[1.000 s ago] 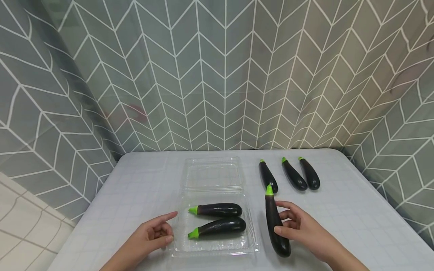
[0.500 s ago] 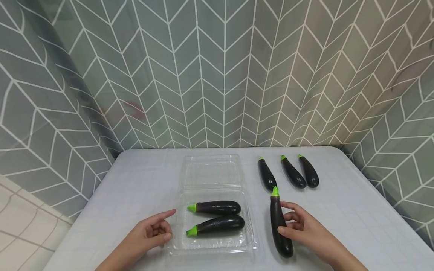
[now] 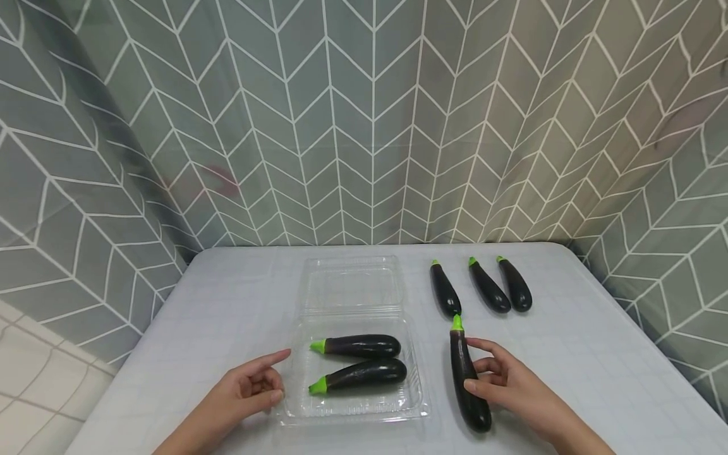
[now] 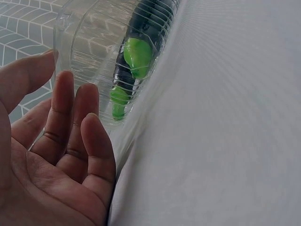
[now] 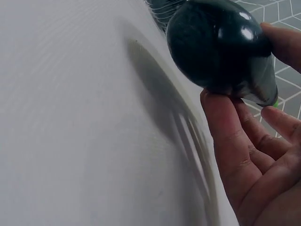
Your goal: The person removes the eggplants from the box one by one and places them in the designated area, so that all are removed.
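My right hand (image 3: 509,385) pinches a dark eggplant (image 3: 469,392) between thumb and fingers, its green stem pointing away from me. In the right wrist view the eggplant (image 5: 221,47) is raised above the tabletop, its shadow falling on the cloth. Two more eggplants, a far one (image 3: 364,345) and a near one (image 3: 370,374), lie side by side in a clear plastic clamshell box (image 3: 418,379), stems to the left. Beside the box's left edge is my left hand (image 3: 250,385), empty, its fingers loosely bent and its fingertips right at the rim.
Farther back on the right lie three eggplants: a left one (image 3: 445,289), a middle one (image 3: 489,285) and a right one (image 3: 515,284). The box's lid (image 3: 351,284) is folded back flat on the white-covered table (image 3: 239,303). A patterned curtain (image 3: 341,126) closes off the back and sides.
The held eggplant has shifted slightly right, away from the box, with my right hand. My left hand stays by the box's left edge. The whole view has drifted a little.
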`<state>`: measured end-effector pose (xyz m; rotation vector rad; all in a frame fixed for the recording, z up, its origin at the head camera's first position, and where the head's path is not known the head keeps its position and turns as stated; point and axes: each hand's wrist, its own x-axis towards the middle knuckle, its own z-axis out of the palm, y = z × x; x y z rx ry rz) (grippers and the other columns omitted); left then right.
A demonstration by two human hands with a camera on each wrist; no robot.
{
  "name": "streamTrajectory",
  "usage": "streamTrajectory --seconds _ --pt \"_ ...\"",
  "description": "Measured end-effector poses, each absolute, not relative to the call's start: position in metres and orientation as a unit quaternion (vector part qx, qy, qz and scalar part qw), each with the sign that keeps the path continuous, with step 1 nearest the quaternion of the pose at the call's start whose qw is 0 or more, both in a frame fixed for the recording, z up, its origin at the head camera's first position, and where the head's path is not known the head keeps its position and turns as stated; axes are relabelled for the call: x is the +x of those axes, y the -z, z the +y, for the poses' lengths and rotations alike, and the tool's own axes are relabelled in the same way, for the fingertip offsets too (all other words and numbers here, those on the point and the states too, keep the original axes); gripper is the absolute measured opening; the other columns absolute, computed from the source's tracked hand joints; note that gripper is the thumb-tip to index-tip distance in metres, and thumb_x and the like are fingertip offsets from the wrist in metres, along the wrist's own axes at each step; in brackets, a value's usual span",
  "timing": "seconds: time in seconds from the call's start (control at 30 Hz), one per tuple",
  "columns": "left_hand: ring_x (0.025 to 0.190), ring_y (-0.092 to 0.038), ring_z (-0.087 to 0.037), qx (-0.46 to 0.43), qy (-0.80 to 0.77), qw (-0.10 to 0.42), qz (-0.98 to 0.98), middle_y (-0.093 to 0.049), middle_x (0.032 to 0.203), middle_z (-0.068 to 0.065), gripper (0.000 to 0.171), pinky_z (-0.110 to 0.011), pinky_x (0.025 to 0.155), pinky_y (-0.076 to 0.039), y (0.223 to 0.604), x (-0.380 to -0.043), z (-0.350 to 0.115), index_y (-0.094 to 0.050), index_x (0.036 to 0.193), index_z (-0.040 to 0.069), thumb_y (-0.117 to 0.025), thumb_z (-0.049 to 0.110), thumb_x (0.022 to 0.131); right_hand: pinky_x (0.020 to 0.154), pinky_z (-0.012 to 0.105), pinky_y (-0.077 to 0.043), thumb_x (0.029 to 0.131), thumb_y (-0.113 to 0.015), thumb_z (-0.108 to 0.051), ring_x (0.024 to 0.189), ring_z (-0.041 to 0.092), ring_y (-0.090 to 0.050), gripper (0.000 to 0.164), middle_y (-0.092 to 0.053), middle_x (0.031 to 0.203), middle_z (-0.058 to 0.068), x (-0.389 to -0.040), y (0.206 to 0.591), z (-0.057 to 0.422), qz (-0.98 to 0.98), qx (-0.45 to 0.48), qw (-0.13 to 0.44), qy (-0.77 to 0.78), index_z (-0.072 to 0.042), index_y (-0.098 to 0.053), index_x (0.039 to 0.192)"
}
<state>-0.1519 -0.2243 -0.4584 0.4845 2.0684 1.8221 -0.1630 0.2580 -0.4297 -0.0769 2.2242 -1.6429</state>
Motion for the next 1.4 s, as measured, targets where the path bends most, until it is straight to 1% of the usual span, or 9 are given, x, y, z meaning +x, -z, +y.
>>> streamTrajectory --seconds 0.1,0.37,0.63,1.03,1.27,1.4 --pt "0.087 -0.06 -0.014 0.167 -0.639 0.17 0.731 -0.062 0.1 -0.013 0.061 -0.029 0.075 -0.053 0.4579 -0.1519 -0.2246 -0.036 0.151 0.001 -0.063 0.007 0.097 0.07 0.036 -0.054 0.09 -0.074 -0.021 0.092 0.024 -0.062 0.078 -0.06 0.111 0.015 -0.1633 0.4299 0.2575 0.793 -0.026 0.185 0.58 -0.01 -0.029 0.153" --pt "0.085 -0.06 -0.011 0.153 -0.64 0.179 0.732 -0.062 0.1 -0.012 0.062 -0.029 0.074 -0.053 0.4577 -0.1517 -0.2252 -0.034 0.152 0.001 -0.063 0.008 0.097 0.077 0.036 -0.055 0.092 -0.072 -0.018 0.099 0.027 -0.064 0.074 -0.063 0.113 0.017 -0.1652 0.4325 0.2614 0.788 -0.057 0.182 0.586 -0.004 -0.029 0.152" --pt "0.083 -0.059 -0.011 0.146 -0.635 0.182 0.736 -0.062 0.1 -0.012 0.063 -0.029 0.073 -0.053 0.4575 -0.1508 -0.2277 -0.035 0.151 0.001 -0.064 0.009 0.096 0.076 0.038 -0.056 0.093 -0.072 -0.021 0.096 0.027 -0.066 0.076 -0.065 0.111 0.016 -0.1674 0.4356 0.2619 0.789 -0.036 0.189 0.583 -0.002 -0.028 0.152" --pt "0.082 -0.059 -0.01 0.195 -0.653 0.163 0.713 -0.063 0.099 -0.009 0.061 -0.027 0.072 -0.053 0.4609 -0.1519 -0.2272 -0.033 0.151 -0.004 -0.061 0.002 0.096 0.075 0.038 -0.056 0.093 -0.072 -0.023 0.096 0.026 -0.064 0.076 -0.06 0.111 0.016 -0.1664 0.4346 0.2635 0.8 -0.015 0.183 0.571 -0.002 -0.029 0.152" --pt "0.082 -0.059 -0.01 0.159 -0.64 0.178 0.73 -0.063 0.1 -0.011 0.063 -0.028 0.072 -0.053 0.4574 -0.1525 -0.2246 -0.034 0.151 0.0 -0.064 0.009 0.096 0.074 0.037 -0.056 0.093 -0.072 -0.025 0.097 0.025 -0.063 0.074 -0.059 0.111 0.015 -0.1657 0.4343 0.2639 0.81 -0.01 0.177 0.558 -0.001 -0.031 0.151" --pt "0.082 -0.059 -0.009 0.168 -0.642 0.175 0.727 -0.062 0.1 -0.011 0.063 -0.028 0.072 -0.053 0.4568 -0.1527 -0.224 -0.033 0.151 -0.002 -0.063 0.006 0.096 0.074 0.038 -0.056 0.092 -0.072 -0.026 0.099 0.024 -0.063 0.074 -0.06 0.113 0.015 -0.166 0.4344 0.2643 0.818 -0.002 0.174 0.549 -0.002 -0.033 0.15"
